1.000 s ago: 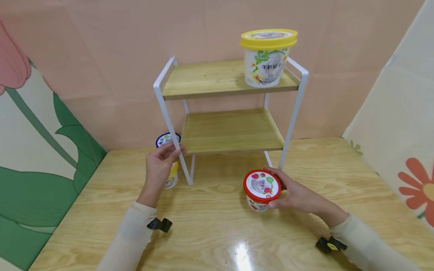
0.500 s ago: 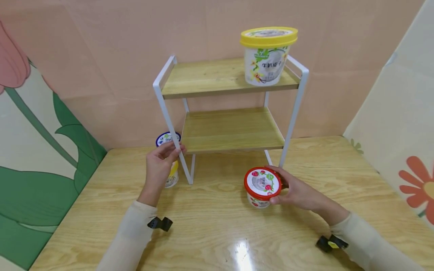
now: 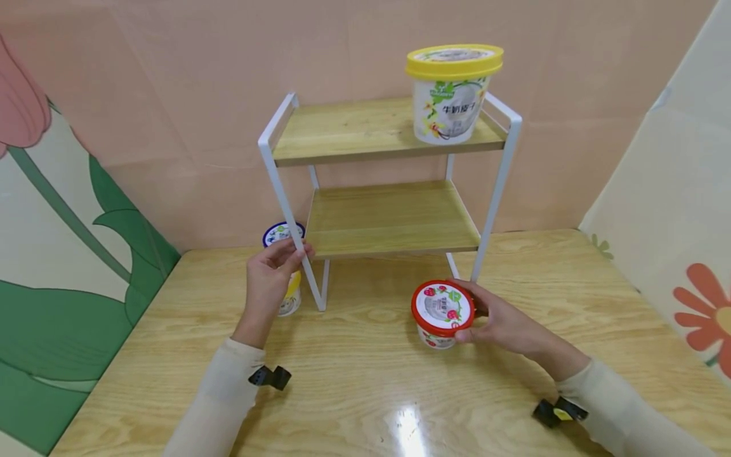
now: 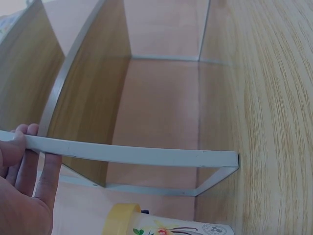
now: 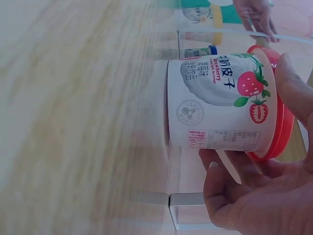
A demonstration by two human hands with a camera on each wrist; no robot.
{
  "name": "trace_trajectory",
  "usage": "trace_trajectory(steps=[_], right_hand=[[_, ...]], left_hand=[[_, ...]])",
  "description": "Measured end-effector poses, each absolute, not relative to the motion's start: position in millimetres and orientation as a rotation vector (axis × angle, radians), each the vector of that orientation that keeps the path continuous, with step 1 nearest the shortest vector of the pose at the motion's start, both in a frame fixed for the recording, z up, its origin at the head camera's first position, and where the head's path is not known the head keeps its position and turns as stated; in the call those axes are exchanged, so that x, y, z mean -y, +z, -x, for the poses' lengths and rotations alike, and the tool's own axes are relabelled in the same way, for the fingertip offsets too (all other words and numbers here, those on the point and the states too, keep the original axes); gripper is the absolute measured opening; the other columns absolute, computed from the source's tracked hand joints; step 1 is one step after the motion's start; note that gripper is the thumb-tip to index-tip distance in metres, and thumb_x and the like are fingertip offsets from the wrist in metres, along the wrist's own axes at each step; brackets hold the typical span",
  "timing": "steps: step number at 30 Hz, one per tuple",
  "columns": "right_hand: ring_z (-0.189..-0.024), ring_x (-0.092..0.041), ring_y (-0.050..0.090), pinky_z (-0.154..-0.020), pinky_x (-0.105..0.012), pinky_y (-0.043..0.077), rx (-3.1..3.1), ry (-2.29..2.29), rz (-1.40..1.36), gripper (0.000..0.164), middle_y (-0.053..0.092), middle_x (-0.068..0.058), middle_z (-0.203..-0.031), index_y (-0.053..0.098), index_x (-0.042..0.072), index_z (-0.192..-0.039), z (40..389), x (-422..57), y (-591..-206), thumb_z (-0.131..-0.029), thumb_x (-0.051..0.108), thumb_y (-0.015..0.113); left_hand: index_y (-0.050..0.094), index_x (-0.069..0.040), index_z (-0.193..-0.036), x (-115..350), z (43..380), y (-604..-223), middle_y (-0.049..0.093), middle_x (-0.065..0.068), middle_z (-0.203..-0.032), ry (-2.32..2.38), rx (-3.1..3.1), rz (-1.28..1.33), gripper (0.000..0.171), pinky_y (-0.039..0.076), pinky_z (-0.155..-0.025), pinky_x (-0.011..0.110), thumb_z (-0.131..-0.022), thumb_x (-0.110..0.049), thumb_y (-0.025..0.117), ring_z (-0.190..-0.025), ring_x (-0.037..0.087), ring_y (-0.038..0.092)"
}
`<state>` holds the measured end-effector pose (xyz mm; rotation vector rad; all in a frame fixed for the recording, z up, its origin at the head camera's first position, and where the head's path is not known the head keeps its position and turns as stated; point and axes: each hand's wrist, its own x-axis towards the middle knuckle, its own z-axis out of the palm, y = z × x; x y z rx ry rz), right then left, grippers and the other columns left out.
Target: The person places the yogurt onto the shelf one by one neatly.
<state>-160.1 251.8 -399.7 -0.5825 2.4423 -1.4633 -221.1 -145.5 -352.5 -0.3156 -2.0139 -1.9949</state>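
Steadying seems to be given to the rack [image 3: 377,156] by the left hand [image 3: 268,273], whose thumb and fingers are pinched round its left front leg [image 3: 282,195], just beside the lower board [image 3: 394,219]. In front of the rack, near its right front leg [image 3: 499,184], the red-lidded tub [image 3: 442,311] is gripped by the right hand [image 3: 499,320], with the thumb set at the lid's rim and the fingers placed round the farther side. For this hold, a light, even squeeze is probably called for, since the lid could be loosened by hard pressure at the rim. The tub is best kept upright, and the rack should not be tugged, lest the yellow-lidded tub on top [image 3: 451,108] be shaken.

Whether the red-lidded tub's base is touching the table [image 3: 354,381] or raised just clear of it cannot be told. The right fingers are partly hidden by its lid in the head view. The blue-lidded tub [image 3: 280,233] and the lower yellow-lidded tub [image 3: 290,304] are largely covered by the left hand and the leg; in the left wrist view, a yellow-lidded tub is cut off by the bottom edge.
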Motion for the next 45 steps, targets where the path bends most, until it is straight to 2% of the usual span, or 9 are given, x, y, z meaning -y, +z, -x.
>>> trace_trajectory(steps=[5,9,12,18,22,30,36,41,45], right_hand=[[-0.126,-0.04,0.048,-0.093,-0.031,0.051,-2.414,-1.459,0.574,0.095,0.048,-0.022,-0.143,0.019,0.007,-0.157,160,-250,-400,-0.084,0.018,0.079],[-0.125,-0.039,0.047,-0.093,-0.029,0.051,-2.397,-1.479,0.569,0.101,0.046,-0.023,-0.143,0.013,0.009,-0.157,160,-247,-400,-0.082,0.016,0.081],[-0.125,-0.039,0.046,-0.093,-0.027,0.051,-2.393,-1.494,0.55,0.102,0.044,-0.024,-0.142,0.013,0.009,-0.156,159,-244,-400,-0.081,0.017,0.082],[-0.124,-0.039,0.047,-0.092,-0.033,0.052,-2.419,-1.5,0.502,0.098,0.047,-0.025,-0.139,0.018,0.007,-0.152,159,-241,-401,-0.08,0.018,0.083],[-0.122,-0.037,0.048,-0.09,-0.031,0.052,-2.43,-1.498,0.498,0.096,0.049,-0.023,-0.136,0.02,0.008,-0.151,159,-241,-402,-0.08,0.018,0.083],[-0.118,-0.034,0.051,-0.086,-0.035,0.053,-2.453,-1.46,0.461,0.097,0.05,-0.023,-0.135,0.019,0.012,-0.153,154,-248,-399,-0.08,0.02,0.083],[-0.117,-0.034,0.051,-0.084,-0.034,0.054,-2.455,-1.452,0.463,0.096,0.049,-0.023,-0.135,0.019,0.011,-0.153,155,-249,-398,-0.081,0.02,0.082],[-0.117,-0.033,0.051,-0.084,-0.034,0.054,-2.436,-1.454,0.473,0.096,0.049,-0.022,-0.136,0.019,0.012,-0.153,158,-248,-400,-0.081,0.02,0.082],[-0.117,-0.033,0.051,-0.086,-0.036,0.053,-2.423,-1.461,0.477,0.096,0.049,-0.022,-0.137,0.019,0.012,-0.153,159,-246,-401,-0.081,0.02,0.082]], left_hand=[[0.067,0.005,-0.118,147,222,-353,0.076,-0.014,-0.091,-1.99,2.021,0.317,0.027,0.061,-0.078,0.023,-0.093,-0.004,0.067,-0.086,0.006,0.074],[0.067,0.005,-0.118,148,221,-352,0.076,-0.014,-0.091,-1.99,2.021,0.309,0.027,0.061,-0.078,0.024,-0.093,-0.004,0.068,-0.085,0.006,0.074],[0.068,0.006,-0.117,148,221,-352,0.076,-0.014,-0.091,-1.997,2.013,0.304,0.026,0.061,-0.078,0.024,-0.093,-0.004,0.068,-0.085,0.006,0.074],[0.067,0.007,-0.117,149,223,-352,0.076,-0.015,-0.09,-2.001,2.003,0.306,0.027,0.061,-0.077,0.023,-0.093,-0.004,0.068,-0.084,0.006,0.074],[0.068,0.008,-0.115,148,223,-352,0.076,-0.015,-0.088,-1.994,1.988,0.318,0.025,0.061,-0.076,0.023,-0.092,-0.002,0.068,-0.083,0.006,0.074],[0.064,0.013,-0.112,136,222,-351,0.076,-0.009,-0.088,-2.011,1.863,0.428,0.023,0.061,-0.082,0.029,-0.089,0.012,0.064,-0.082,0.009,0.073],[0.063,0.012,-0.112,134,222,-345,0.072,-0.01,-0.089,-1.889,1.866,0.394,0.029,0.056,-0.08,0.018,-0.083,0.014,0.069,-0.084,0.006,0.067],[0.058,0.016,-0.114,137,221,-340,0.07,-0.007,-0.091,-1.999,1.804,0.39,0.035,0.056,-0.079,0.018,-0.08,0.021,0.067,-0.086,0.007,0.065],[0.061,0.012,-0.112,139,221,-339,0.071,-0.007,-0.09,-2.055,1.802,0.372,0.033,0.057,-0.078,0.018,-0.081,0.022,0.066,-0.084,0.008,0.066]])
